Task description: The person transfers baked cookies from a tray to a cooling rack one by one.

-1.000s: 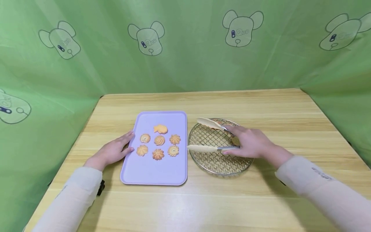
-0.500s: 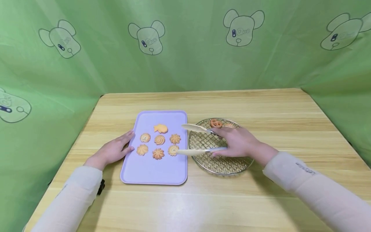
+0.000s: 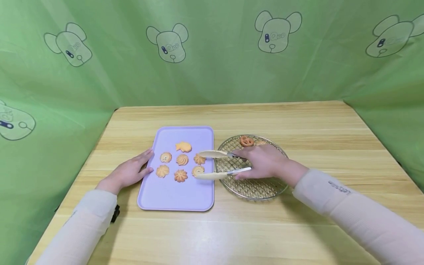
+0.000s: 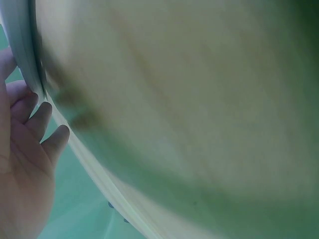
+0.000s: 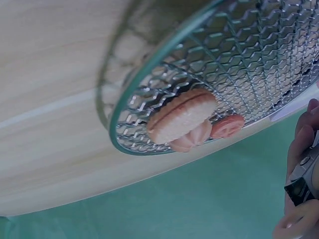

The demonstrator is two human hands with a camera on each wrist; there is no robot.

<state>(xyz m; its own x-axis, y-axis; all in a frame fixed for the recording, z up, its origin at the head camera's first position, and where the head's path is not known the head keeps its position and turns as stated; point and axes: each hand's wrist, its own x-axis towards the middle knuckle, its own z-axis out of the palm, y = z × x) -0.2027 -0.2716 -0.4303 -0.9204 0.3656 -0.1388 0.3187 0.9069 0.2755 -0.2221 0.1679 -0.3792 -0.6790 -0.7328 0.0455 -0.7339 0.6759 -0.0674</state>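
Tongs [image 3: 212, 176] at the centre of the frame, two pale tips spread well apart over the tray's right side! Nearest first: pale sleeves [image 3: 354, 206] slant across both lower corners, over a wooden table [image 3: 205, 235]. Right hand [image 3: 266, 161], right of centre, has fingers and thumb curled round the tongs' metal handles. Left hand [image 3: 129, 172], left of centre, lays nearly straight fingers on the left edge of a purple tray [image 3: 175, 198], thumb set apart at the rim.

Cookies on the tray, front row, left to right: a flower cookie [image 3: 162, 171], a dark star cookie [image 3: 180, 176], a ring cookie [image 3: 198, 170], the lower tip overlapping it in view; whether it touches, I can't tell. Middle row: another ring, a swirl cookie [image 3: 182, 159], another star under the upper tip. Top, alone: a fish cookie [image 3: 183, 147].

Just right of the tray sits a round wire rack [image 3: 253, 188]; the right wrist view gives us a sandwich cookie [image 5: 182, 117] on it. Far side of the rack, a pretzel cookie [image 3: 246, 141]! Behind everything, a green curtain [image 3: 215, 77] with cartoon animal heads fills the top.
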